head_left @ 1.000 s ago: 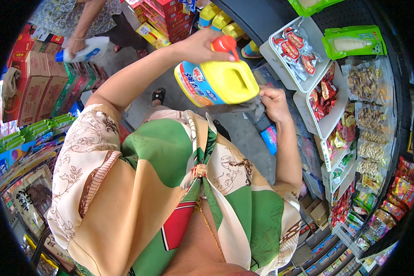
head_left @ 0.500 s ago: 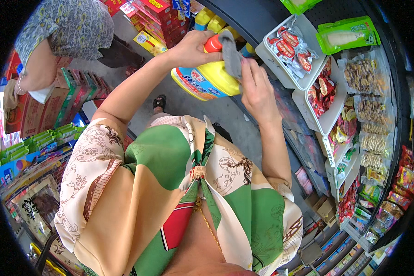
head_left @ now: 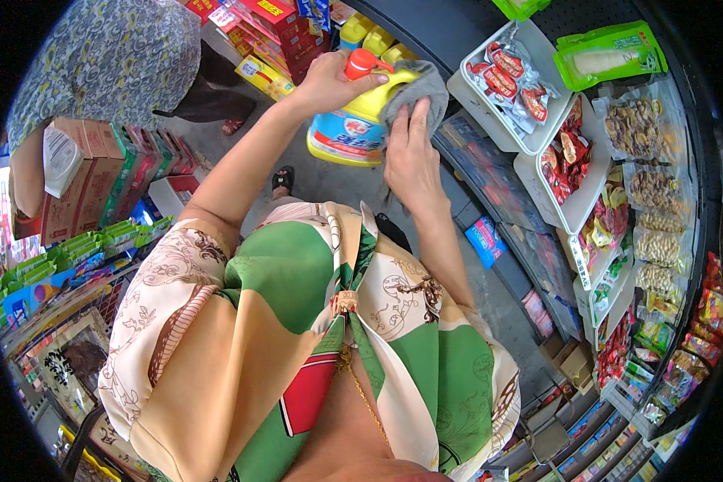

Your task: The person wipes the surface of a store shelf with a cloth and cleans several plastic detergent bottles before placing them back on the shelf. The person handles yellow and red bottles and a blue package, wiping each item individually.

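Right hand [head_left: 414, 165] moved in toward yellow jug [head_left: 345, 128]; grey cloth [head_left: 419, 95], earlier under jug, then beside red cap [head_left: 361, 64], now spread over handle side; jug less tilted; co-worker [head_left: 108, 68] further into view

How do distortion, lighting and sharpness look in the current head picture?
Head view: fisheye distortion, black around the rim, the shelf bent into a curve; head view: light bright enough to show the left hand, right hand, jug and cloth clearly; head view: goods at lower right look softer, too small to make out.
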Tool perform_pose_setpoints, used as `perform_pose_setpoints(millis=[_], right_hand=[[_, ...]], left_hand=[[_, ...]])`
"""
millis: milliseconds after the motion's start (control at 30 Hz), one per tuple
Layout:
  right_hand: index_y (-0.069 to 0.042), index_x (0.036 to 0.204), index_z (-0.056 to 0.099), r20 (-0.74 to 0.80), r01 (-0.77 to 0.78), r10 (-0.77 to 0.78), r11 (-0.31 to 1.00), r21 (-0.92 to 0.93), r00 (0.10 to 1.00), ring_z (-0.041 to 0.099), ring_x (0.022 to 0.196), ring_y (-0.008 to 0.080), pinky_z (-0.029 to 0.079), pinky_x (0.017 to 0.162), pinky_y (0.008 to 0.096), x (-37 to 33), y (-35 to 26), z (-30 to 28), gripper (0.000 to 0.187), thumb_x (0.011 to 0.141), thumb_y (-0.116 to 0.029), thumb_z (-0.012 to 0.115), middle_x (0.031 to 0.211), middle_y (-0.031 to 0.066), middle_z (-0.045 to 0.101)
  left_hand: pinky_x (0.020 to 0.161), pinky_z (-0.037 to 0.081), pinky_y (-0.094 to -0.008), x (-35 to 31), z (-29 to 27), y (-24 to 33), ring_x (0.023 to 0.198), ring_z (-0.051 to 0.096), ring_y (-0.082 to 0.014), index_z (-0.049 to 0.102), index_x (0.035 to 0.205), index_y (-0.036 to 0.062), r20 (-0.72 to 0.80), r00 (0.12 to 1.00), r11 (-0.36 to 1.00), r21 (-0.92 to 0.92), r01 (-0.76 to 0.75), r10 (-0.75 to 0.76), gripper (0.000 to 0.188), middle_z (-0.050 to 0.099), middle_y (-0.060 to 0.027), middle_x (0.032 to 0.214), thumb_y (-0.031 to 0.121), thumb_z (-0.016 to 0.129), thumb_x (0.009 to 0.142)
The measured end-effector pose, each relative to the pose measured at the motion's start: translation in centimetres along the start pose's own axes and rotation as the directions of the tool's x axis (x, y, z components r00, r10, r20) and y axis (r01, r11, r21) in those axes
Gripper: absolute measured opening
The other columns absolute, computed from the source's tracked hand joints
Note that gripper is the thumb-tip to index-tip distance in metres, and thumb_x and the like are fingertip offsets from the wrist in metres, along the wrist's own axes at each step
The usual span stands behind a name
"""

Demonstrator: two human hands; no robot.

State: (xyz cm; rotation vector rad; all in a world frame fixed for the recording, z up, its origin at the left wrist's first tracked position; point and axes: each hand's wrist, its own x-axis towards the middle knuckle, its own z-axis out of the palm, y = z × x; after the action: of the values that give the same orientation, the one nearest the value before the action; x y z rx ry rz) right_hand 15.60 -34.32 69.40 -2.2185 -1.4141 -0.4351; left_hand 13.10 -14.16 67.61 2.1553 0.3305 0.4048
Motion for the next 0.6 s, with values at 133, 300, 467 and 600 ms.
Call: perform_pose_setpoints(millis=[133, 300, 467, 600], right_hand=[[0.016, 0.111, 0.041, 0.138, -0.053, 0.054, 0.999, -0.009, 0.989, 0.062, 0.07, 0.0357, 0.052, 0.06, 0.0393, 1.0, -0.4, 1.5, 0.041, 0.074, -0.002, 0.045, 0.113, 0.0416, 0.04], [0.012, 0.114, 0.041, 0.26, -0.129, 0.134, 0.991, -0.038, 0.956, 0.061, 0.075, 0.0387, 0.052, 0.064, 0.0418, 1.1, 1.5, 0.6, 0.044, 0.075, -0.006, 0.045, 0.119, 0.0337, 0.042], [0.015, 0.11, 0.043, 0.375, -0.098, 0.089, 0.995, 0.005, 0.923, 0.062, 0.074, 0.0393, 0.052, 0.063, 0.0407, 1.3, 2.0, 0.0, 0.042, 0.073, -0.006, 0.047, 0.11, 0.0349, 0.048], [0.017, 0.106, 0.044, 0.256, 0.027, -0.026, 1.0, -0.001, 0.966, 0.062, 0.072, 0.0388, 0.053, 0.061, 0.0381, 2.1, -0.2, 1.7, 0.042, 0.071, -0.006, 0.049, 0.101, 0.038, 0.05]], left_hand=[[0.061, 0.045, -0.0262, -0.1, 1.1, 0.4, 0.067, 0.055, -0.0097, 0.059, 0.09, -0.001, -0.062, 0.998, 0.999, -0.032, -0.016, 0.014, 0.037, 0.062, -0.0059, 0.075, 0.03, 0.071, 0.074], [0.061, 0.046, -0.0325, -0.5, 1.3, 1.2, 0.063, 0.059, -0.0195, 0.059, 0.086, -0.0008, -0.081, 0.996, 0.996, 0.073, -0.043, 0.049, 0.041, 0.062, -0.0117, 0.071, 0.035, 0.072, 0.07], [0.061, 0.047, -0.0348, -1.8, 0.9, 2.4, 0.065, 0.06, -0.0246, 0.059, 0.082, -0.0005, -0.083, 0.988, 0.977, 0.18, -0.112, 0.129, 0.041, 0.061, -0.015, 0.07, 0.036, 0.072, 0.069], [0.066, 0.048, -0.037, -1.9, 0.6, 0.1, 0.07, 0.062, -0.03, 0.06, 0.084, 0.0002, -0.08, 0.993, 0.996, 0.021, -0.09, 0.091, 0.043, 0.062, -0.016, 0.075, 0.039, 0.07, 0.068]])
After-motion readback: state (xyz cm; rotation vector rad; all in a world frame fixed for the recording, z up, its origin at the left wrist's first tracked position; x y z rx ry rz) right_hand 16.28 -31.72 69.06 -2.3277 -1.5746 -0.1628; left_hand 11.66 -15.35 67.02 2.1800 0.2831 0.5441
